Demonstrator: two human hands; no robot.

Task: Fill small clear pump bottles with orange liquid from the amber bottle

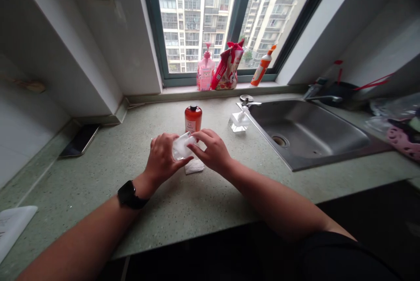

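Observation:
In the head view, my left hand (160, 158), with a black smartwatch (129, 194) on its wrist, and my right hand (210, 150) both grip a small clear plastic package (181, 146) above the speckled green countertop (98, 176). Its contents are hard to make out. Just below the hands lies a folded white tissue (194, 166), partly covered by them. An orange-red bottle with a black cap (193, 119) stands directly behind the hands, not touching them.
A clear glass dispenser (238, 122) stands beside a stainless steel sink (305, 132) with a tap. A phone (79, 140) lies by the left wall. Pink soap (205, 71), a red pouch (227, 67) and an orange bottle (263, 66) line the windowsill. The counter's front edge runs just beyond my forearms.

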